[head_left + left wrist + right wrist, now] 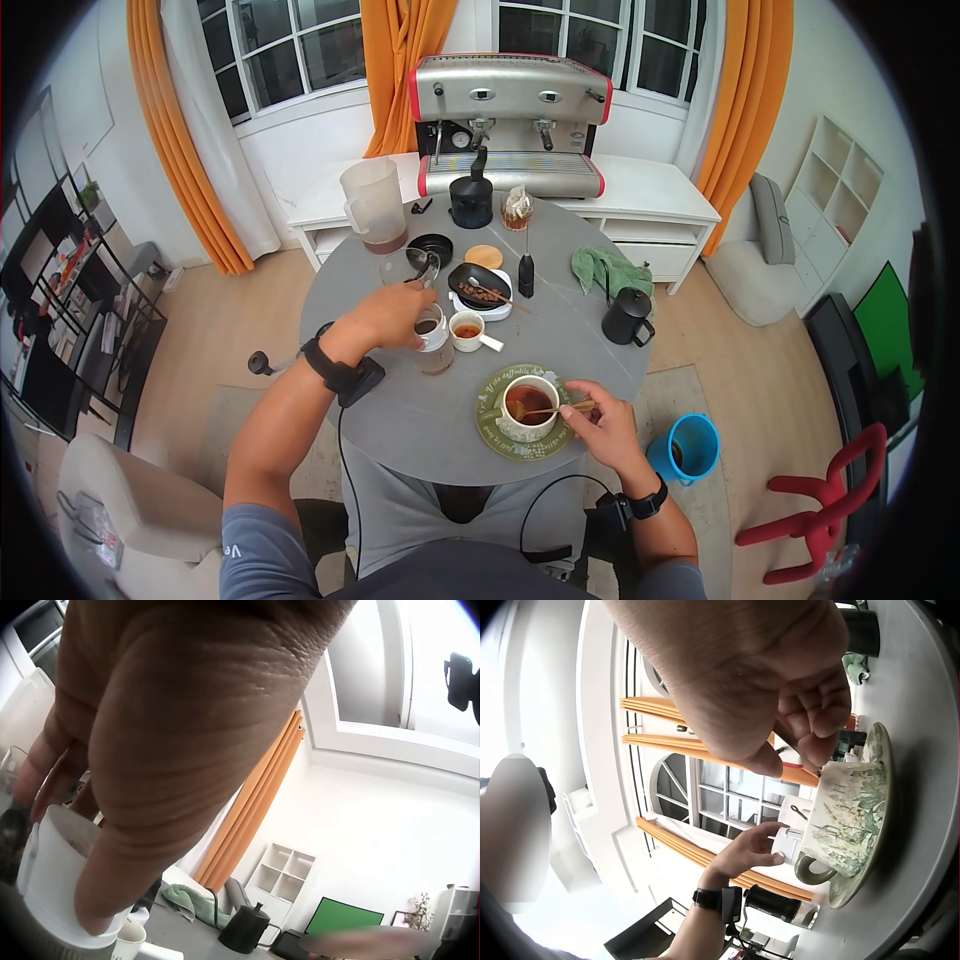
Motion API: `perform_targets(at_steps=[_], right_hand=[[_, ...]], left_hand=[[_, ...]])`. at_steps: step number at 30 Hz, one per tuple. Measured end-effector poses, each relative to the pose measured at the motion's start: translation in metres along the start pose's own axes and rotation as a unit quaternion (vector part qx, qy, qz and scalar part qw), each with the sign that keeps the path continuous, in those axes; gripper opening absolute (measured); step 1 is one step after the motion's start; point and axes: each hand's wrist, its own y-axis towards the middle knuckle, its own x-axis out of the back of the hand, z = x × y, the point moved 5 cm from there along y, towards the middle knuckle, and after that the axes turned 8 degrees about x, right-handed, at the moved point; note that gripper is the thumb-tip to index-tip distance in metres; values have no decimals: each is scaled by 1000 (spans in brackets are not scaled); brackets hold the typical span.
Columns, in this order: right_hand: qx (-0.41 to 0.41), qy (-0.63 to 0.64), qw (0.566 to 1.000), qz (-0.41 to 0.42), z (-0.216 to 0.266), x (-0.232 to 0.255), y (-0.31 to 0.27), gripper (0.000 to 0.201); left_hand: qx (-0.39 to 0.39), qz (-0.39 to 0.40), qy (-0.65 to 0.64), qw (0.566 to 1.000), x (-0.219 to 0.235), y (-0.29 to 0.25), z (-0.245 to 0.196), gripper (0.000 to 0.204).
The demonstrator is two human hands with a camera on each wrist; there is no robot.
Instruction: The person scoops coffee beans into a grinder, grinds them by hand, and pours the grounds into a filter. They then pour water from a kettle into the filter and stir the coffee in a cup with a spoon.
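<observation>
My right hand point(607, 428) pinches a golden spoon point(556, 408), whose bowl end dips into reddish-brown liquid in a floral cup point(528, 430) point(847, 817). The cup stands on a green saucer point(490, 436) point(842, 892). Over at the left, my left hand point(385, 318) point(165, 750) point(739, 855) grips a whitish cylindrical piece point(60, 881) between thumb and fingers, at the top of a clear glass vessel point(436, 358). A small white cup point(466, 343) point(130, 939) with amber liquid stands just right of that vessel, its handle pointing right.
Behind my left hand are a plastic pitcher point(376, 215) and a black lid point(433, 248). A dark dish of beans point(480, 292) sits on a white scale. To the right stand a black kettle point(627, 318) and green cloth point(600, 268). A blue bucket point(700, 450) is beside the table.
</observation>
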Motion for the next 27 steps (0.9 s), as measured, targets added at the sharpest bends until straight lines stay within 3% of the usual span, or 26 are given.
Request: perform_targets(at_steps=[2, 4, 5, 7, 8, 10, 14, 16, 17, 18, 19, 20, 22, 27], right_hand=[[-6, 4, 1000, 5, 0, -1, -1, 37], [-8, 21, 1000, 0, 2, -2, -1, 35], [-9, 21, 1000, -2, 4, -3, 0, 35], [-44, 106, 993, -17, 4, -4, -1, 32], [-50, 104, 993, -21, 0, -3, -2, 32], [-69, 154, 986, 9, -15, -8, -2, 27], [-75, 189, 979, 9, -13, -14, -2, 22], [15, 88, 996, -2, -2, -12, 0, 18], [15, 81, 997, -8, 1, -10, 2, 18], [79, 15, 997, -12, 11, -7, 5, 17], [141, -50, 989, -15, 20, -5, 7, 17], [137, -54, 989, -20, 25, -3, 9, 17], [217, -174, 960, -18, 48, 1, 11, 14], [203, -236, 950, 3, 60, 6, 12, 13]], left_hand=[[-1, -2, -7, 1000, -3, -4, 1, 73], [-79, -210, 0, 974, 8, -19, -6, 73], [-81, -209, 0, 975, 11, -24, -15, 73], [-144, -371, -72, 915, 38, -51, -45, 61], [-148, -366, -76, 916, 32, -59, -53, 61], [-131, -278, -138, 941, 5, -73, -64, 56], [-211, -256, -127, 935, -59, -87, -83, 44], [-233, -255, -124, 930, -81, -90, -91, 42], [-220, -266, -142, 928, -88, -90, -92, 39], [-207, -274, -161, 925, -93, -89, -93, 35], [-215, -273, -163, 924, -99, -88, -96, 35], [-200, -279, -183, 921, -103, -86, -96, 33], [-190, -281, -205, 918, -108, -83, -97, 30], [-180, -310, -202, 911, -111, -82, -96, 22]])
